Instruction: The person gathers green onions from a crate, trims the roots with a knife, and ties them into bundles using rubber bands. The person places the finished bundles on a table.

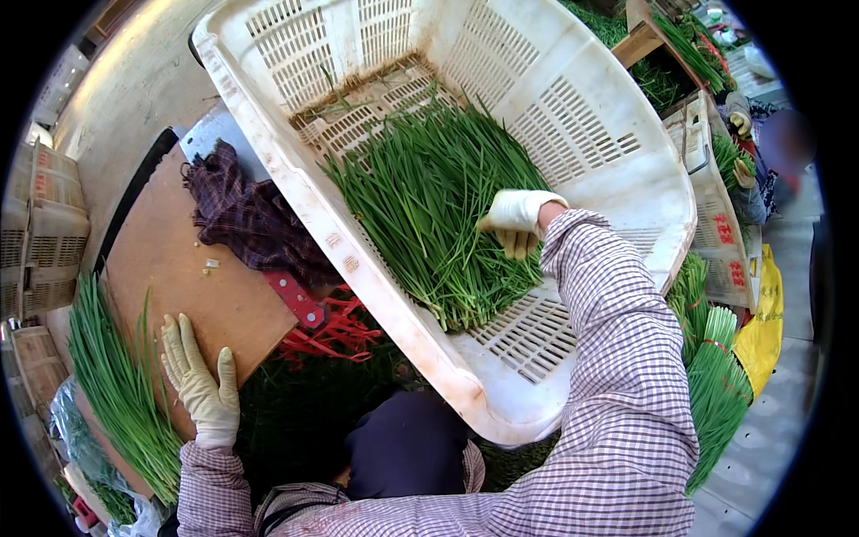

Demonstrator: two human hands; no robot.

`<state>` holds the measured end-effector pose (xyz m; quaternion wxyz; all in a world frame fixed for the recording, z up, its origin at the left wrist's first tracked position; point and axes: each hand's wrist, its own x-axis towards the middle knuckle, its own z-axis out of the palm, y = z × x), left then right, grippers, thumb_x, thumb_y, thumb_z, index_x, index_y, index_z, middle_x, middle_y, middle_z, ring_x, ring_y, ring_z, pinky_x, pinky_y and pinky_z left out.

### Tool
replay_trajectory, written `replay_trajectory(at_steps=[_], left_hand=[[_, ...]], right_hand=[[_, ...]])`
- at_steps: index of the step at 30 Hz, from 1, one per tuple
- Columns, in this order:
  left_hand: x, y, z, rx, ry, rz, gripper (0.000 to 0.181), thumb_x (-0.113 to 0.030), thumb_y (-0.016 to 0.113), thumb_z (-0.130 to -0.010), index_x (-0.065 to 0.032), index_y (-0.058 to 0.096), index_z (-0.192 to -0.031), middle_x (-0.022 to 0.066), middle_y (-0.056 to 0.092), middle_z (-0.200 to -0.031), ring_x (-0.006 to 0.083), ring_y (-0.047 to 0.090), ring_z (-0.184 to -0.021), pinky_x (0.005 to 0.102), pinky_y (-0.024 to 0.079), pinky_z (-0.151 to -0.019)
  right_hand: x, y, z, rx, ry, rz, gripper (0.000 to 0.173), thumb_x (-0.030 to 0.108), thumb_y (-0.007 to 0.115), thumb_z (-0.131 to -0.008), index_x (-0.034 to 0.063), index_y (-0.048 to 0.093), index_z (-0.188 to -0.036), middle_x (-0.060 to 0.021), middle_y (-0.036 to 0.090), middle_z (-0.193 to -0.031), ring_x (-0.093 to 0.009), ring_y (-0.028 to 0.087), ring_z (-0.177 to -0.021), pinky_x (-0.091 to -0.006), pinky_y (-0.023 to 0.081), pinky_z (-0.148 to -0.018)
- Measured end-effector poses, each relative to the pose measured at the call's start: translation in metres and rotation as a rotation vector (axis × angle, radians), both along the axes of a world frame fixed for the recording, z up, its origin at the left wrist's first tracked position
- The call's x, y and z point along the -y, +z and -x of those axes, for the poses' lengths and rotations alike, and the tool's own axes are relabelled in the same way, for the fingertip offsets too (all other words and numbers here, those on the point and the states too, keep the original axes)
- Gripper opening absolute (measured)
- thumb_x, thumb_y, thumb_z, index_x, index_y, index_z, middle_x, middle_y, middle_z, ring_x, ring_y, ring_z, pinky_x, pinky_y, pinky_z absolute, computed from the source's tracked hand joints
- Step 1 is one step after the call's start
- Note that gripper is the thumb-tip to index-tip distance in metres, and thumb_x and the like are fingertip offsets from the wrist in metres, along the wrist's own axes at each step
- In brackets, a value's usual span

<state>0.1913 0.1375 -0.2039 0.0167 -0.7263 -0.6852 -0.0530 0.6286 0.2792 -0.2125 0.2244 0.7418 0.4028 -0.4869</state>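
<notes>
My left hand, in a pale glove, lies with spread fingers on a brown wooden board and holds nothing. Beside it, along the board's left edge, is a loose bunch of long green garlic chives. Inside a large white slatted plastic crate, a thick layer of garlic chives covers part of the floor. My right hand, gloved too, is at the right side of this layer with its fingers pointing down. Whether it grips any stalks cannot be made out.
A dark plaid cloth and a red riveted strip lie between board and crate, above red ties. Tied chive bundles and a yellow bag stand at right. Another person works beyond. More crates stand left.
</notes>
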Motion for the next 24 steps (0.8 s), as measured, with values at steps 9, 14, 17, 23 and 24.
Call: replay_trajectory(at_steps=[9,14,17,23,24], left_hand=[[-0.003,-0.002,-0.005,-0.007,0.024,0.018,0.068,-0.038,0.045,-0.091,-0.0019,0.023,-0.144,0.0177,0.022,-0.149,0.0328,0.019,-0.139,0.0440,0.009,-0.113],[-0.003,0.002,-0.008,-0.001,0.042,0.045,0.068,-0.039,0.045,-0.090,-0.0005,0.024,-0.143,0.0191,0.024,-0.148,0.0333,0.019,-0.138,0.0441,0.009,-0.113],[-0.005,0.002,-0.010,0.002,0.053,0.048,0.068,-0.037,0.044,-0.090,0.0004,0.025,-0.143,0.0199,0.025,-0.148,0.0337,0.020,-0.138,0.0439,0.010,-0.113],[-0.008,0.001,-0.013,0.014,0.044,0.023,0.064,-0.041,0.040,-0.094,-0.0002,0.026,-0.142,0.0163,0.028,-0.147,0.0303,0.021,-0.138,0.0403,0.014,-0.113],[-0.008,0.000,-0.012,0.002,0.047,0.023,0.065,-0.041,0.040,-0.094,0.0000,0.027,-0.142,0.0165,0.028,-0.147,0.0305,0.023,-0.138,0.0403,0.015,-0.113]], right_hand=[[0.020,-0.038,-0.158,0.319,0.302,-0.003,0.056,0.027,0.078,-0.071,-0.0047,0.059,-0.113,-0.0200,0.062,-0.111,-0.029,0.060,-0.102,-0.0374,0.046,-0.089],[0.021,-0.057,-0.141,0.369,-0.025,0.098,0.063,0.031,0.081,-0.068,0.0018,0.055,-0.117,-0.0171,0.063,-0.109,-0.032,0.059,-0.102,-0.0456,0.050,-0.078],[0.014,-0.072,-0.145,0.289,-0.022,0.050,0.072,0.029,0.082,-0.068,0.0022,0.048,-0.125,-0.0180,0.062,-0.108,-0.032,0.060,-0.099,-0.0488,0.050,-0.077],[0.031,-0.174,-0.202,0.130,-0.135,-0.221,0.065,0.019,0.079,-0.071,-0.0025,0.046,-0.124,-0.0151,0.064,-0.104,-0.026,0.063,-0.088,-0.0407,0.053,-0.073],[0.031,-0.178,-0.199,0.068,-0.196,-0.276,0.059,0.017,0.078,-0.073,-0.0046,0.050,-0.120,-0.0142,0.065,-0.101,-0.024,0.064,-0.084,-0.0375,0.054,-0.073]])
